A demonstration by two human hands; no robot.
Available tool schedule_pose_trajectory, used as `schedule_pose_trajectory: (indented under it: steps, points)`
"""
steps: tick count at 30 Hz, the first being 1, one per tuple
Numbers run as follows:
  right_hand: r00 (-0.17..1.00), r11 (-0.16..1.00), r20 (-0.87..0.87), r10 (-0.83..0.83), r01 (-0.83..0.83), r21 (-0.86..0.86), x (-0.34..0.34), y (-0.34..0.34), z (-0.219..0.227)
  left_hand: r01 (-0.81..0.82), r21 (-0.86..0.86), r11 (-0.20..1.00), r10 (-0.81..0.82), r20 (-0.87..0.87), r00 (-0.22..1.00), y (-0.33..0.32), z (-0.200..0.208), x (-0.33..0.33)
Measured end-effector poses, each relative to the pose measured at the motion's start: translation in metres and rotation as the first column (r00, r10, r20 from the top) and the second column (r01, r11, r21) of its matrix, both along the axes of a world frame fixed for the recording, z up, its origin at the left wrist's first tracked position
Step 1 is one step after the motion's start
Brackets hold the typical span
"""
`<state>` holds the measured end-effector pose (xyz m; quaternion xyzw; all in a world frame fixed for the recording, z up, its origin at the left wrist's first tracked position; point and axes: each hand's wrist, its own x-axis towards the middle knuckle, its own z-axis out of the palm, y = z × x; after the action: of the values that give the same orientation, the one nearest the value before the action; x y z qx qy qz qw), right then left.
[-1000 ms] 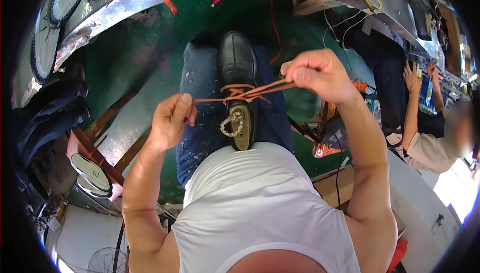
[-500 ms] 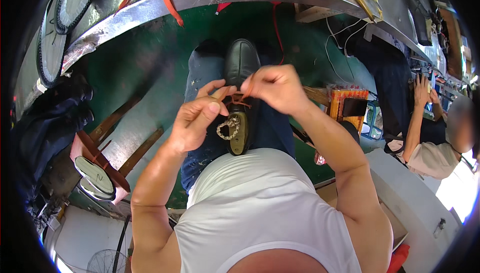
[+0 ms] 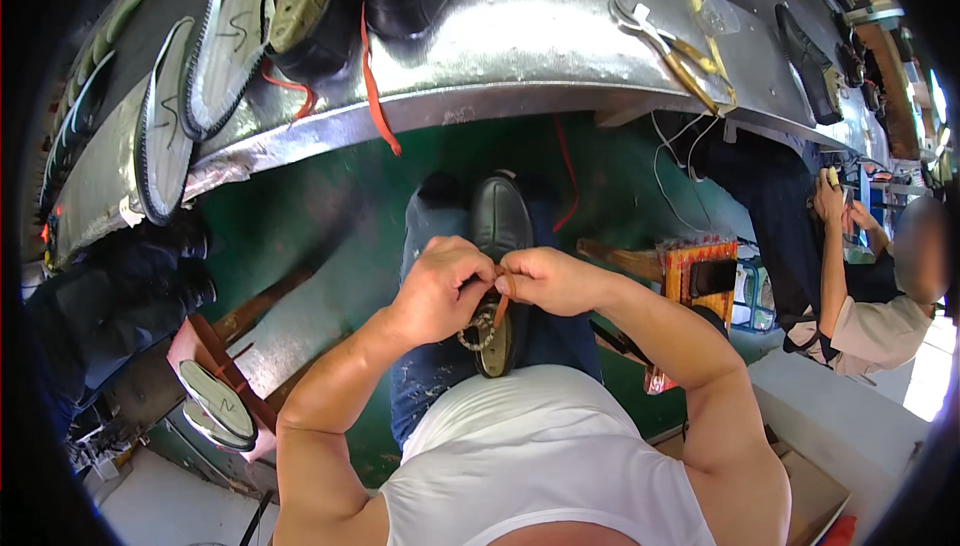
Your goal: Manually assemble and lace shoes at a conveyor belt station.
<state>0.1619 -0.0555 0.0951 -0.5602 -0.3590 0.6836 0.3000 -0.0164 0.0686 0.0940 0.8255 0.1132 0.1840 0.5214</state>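
Fingers of our left hand (image 3: 440, 291) and right hand (image 3: 545, 281) pinch a thin orange lace (image 3: 502, 301) over the glossy black leather shoe (image 3: 498, 231) on our lap, toe at 12 o'clock. Curved steel workbench (image 3: 520, 56) at 12 carries upturned shoes; green floor (image 3: 290, 226) beneath.

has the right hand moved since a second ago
Yes. The right hand has come in from out wide with the lace taut, and now sits against the left hand over the black shoe on the lap.
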Motion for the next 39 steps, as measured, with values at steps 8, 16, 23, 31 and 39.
schedule_pose_trajectory:
  steps: [8, 16, 23, 31, 39]
  points:
    - [0.968, 0.959, 0.241, 0.064, -0.127, 0.254, 0.017, 0.002, 0.013, 0.092, 0.062, 0.994, -0.087, -0.07, 0.994, 0.012, 0.006, -0.001]
    - [0.99, 0.999, -0.138, 0.035, -0.034, 0.015, 0.024, 0.011, 0.001, -0.077, -0.17, 0.982, 0.054, -0.138, 0.989, 0.0, -0.007, 0.002]
    - [0.935, 0.921, 0.092, -0.341, 0.313, 0.232, 0.012, -0.007, -0.016, -0.153, -0.925, 0.349, 0.153, -0.105, 0.983, -0.009, -0.022, -0.015]
    - [0.763, 0.883, 0.444, -0.47, 0.408, 0.233, 0.018, -0.049, -0.011, -0.755, -0.467, 0.46, 0.73, -0.285, 0.622, -0.007, -0.034, -0.075]
    - [0.748, 0.869, 0.445, -0.493, 0.402, 0.288, 0.01, -0.04, -0.004, 0.061, 0.485, 0.873, -0.018, -0.092, 0.996, -0.003, -0.016, -0.039]
